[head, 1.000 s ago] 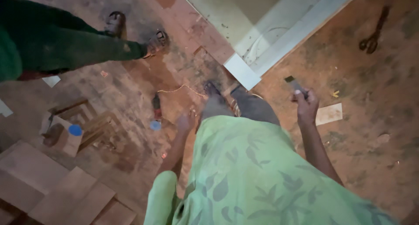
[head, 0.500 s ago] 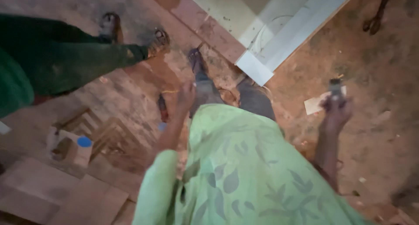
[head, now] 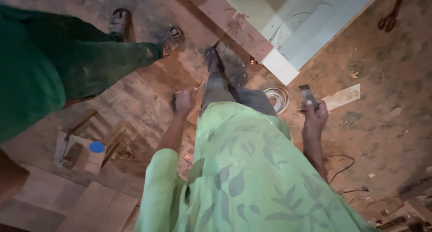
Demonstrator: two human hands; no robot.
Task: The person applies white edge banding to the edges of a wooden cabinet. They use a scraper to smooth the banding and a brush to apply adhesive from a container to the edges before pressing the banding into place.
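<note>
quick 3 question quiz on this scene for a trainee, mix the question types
1. True or false: the right hand holds a small flat dark metal tool.
2. Which lies on the dirt floor between the person's grey trouser leg and the right hand?
A. a white coil of cable
B. a red bucket
C. a glass bottle
3. Fill in: the round blue cap sits on a small ____ box at lower left.

Key
1. True; the tool sticks up from the fingers.
2. A
3. cardboard. The left hand is lowered beside the leg; whether it holds anything cannot be told.
</note>
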